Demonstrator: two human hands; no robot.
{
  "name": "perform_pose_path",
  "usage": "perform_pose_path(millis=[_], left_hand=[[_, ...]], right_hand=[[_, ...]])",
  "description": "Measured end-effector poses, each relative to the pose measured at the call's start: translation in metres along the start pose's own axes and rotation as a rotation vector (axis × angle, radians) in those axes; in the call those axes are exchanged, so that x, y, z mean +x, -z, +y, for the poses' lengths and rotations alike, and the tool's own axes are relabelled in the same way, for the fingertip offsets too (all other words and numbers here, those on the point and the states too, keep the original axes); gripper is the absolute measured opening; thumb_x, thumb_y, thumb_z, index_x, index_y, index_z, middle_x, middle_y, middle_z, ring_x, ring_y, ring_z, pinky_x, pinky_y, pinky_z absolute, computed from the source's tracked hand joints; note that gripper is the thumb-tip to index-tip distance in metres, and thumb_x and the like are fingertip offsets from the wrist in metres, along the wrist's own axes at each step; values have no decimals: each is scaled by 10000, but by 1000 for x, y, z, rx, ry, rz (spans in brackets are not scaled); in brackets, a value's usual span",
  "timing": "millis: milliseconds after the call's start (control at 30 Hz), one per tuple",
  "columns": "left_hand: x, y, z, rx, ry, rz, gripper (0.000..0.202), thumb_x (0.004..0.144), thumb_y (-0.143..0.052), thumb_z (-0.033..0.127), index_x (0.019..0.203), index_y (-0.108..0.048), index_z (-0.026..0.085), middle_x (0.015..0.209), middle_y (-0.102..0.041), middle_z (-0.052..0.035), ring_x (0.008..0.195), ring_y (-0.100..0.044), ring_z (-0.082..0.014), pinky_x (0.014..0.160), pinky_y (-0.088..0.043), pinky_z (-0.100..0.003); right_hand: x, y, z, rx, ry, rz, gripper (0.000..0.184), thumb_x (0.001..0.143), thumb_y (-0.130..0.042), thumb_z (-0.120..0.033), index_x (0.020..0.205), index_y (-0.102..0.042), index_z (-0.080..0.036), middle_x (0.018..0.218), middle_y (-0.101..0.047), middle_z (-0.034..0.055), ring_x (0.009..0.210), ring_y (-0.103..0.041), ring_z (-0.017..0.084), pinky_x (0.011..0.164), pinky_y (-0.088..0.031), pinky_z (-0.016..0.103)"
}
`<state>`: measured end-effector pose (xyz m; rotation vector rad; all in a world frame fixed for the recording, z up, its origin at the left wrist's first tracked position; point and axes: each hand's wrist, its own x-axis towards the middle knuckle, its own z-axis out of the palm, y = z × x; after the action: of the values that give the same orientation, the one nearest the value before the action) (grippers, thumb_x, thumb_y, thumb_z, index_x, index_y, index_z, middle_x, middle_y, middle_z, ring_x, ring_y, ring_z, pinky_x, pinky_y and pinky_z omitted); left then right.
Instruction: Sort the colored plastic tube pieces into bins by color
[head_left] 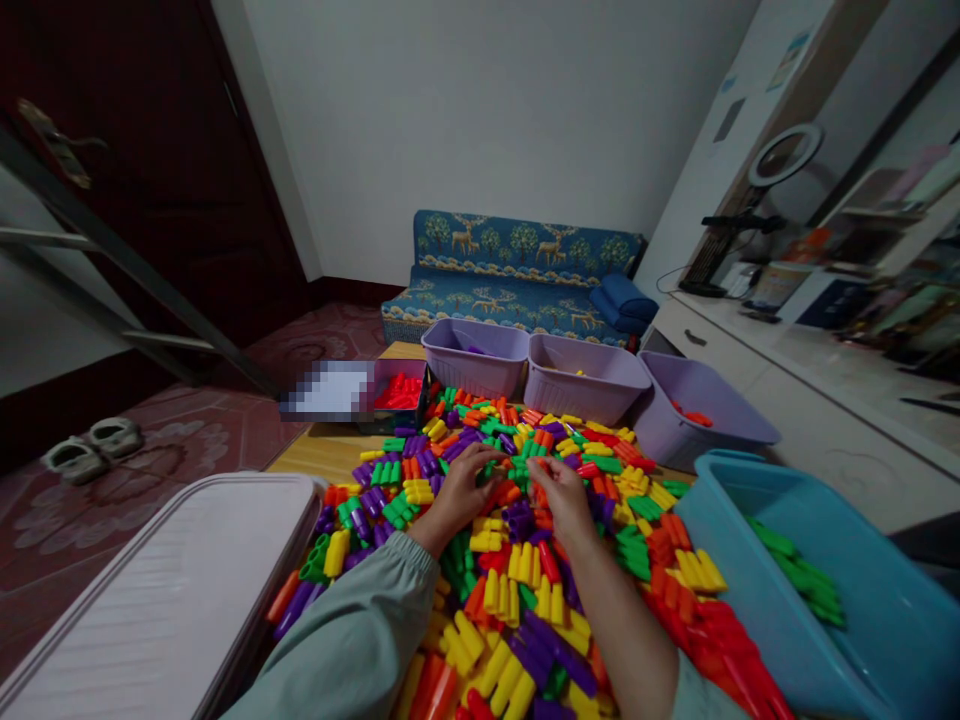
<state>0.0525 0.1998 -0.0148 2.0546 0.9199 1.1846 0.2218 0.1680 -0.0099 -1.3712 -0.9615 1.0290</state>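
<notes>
A wide heap of plastic building pieces in yellow, purple, green, orange and red, shaped like joined tubes, covers the wooden table. My left hand is over the middle of the heap, with its fingers curved and a gap between thumb and forefinger. Just to the right, my right hand bends down with its fingers drawn together. Orange pieces show close to its fingertips, but what it pinches is hidden. Green pieces lie between the two hands.
Purple bins line the far table edge. A turquoise bin holding green pieces stands right. To the left are a pale lidded box and a black-edged box with red pieces. A patterned sofa stands behind.
</notes>
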Motion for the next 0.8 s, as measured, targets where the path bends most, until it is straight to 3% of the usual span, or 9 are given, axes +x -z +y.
perform_pose_path(millis=[167, 267, 367, 433, 500, 600, 667, 800], left_hand=[[0, -1, 1, 27, 23, 34, 225, 838, -597, 353, 975, -697, 205, 980, -659, -73, 922, -610, -181, 825, -488, -303], [-1, -1, 1, 65, 60, 28, 230, 848, -579, 378, 926, -710, 205, 911, -682, -66, 880, -617, -183, 799, -486, -304], [-2, -1, 0, 109, 72, 11, 249, 842, -579, 393, 927, -713, 201, 897, -692, -72, 880, -616, -195, 808, -482, -321], [-2, 0, -1, 135, 62, -12, 256, 828, -594, 389, 956, -711, 201, 932, -688, -78, 904, -613, -202, 819, -480, -325], [-3, 0, -2, 162, 62, -52, 261, 814, -607, 387, 969, -710, 204, 950, -684, -79, 913, -613, -204, 821, -480, -323], [-4, 0, -4, 213, 78, -100, 278, 803, -616, 401, 975, -708, 204, 951, -687, -78, 915, -615, -211, 827, -477, -325], [-5, 0, -5, 243, 78, -115, 297, 799, -618, 410, 993, -703, 202, 957, -689, -79, 922, -616, -218, 831, -473, -328], [-6, 0, -6, 264, 79, -133, 319, 785, -630, 412, 1015, -698, 201, 968, -686, -80, 914, -619, -222, 820, -474, -328]], right_hand=[[23, 29, -17, -503, 274, 164, 344, 779, -535, -505, 632, -554, -195, 485, -525, -24, 502, -508, 140, 522, -362, 243], [35, 41, -26, -828, 289, 191, 339, 851, -437, -408, 685, -628, -182, 573, -602, 28, 589, -554, 162, 559, -359, 249], [40, 48, -27, -1019, 241, 206, 279, 843, -430, -246, 887, -693, -165, 789, -697, 96, 725, -614, 190, 625, -393, 262], [41, 50, -23, -1069, 229, 195, 285, 800, -459, -165, 953, -699, -164, 890, -711, 117, 799, -633, 201, 672, -416, 270], [40, 49, -16, -1022, 213, 104, 267, 761, -488, -135, 896, -715, -173, 852, -720, 96, 791, -644, 196, 666, -432, 262], [37, 46, -8, -772, 95, -68, 247, 745, -485, -150, 816, -720, -176, 733, -717, 47, 636, -640, 168, 557, -438, 239], [34, 43, -9, -670, 30, -79, 260, 750, -480, -167, 855, -717, -167, 747, -721, 41, 549, -619, 152, 504, -431, 236], [28, 35, -21, -857, 138, -70, 240, 766, -494, -171, 854, -717, -184, 750, -717, 42, 593, -633, 161, 560, -439, 247]])
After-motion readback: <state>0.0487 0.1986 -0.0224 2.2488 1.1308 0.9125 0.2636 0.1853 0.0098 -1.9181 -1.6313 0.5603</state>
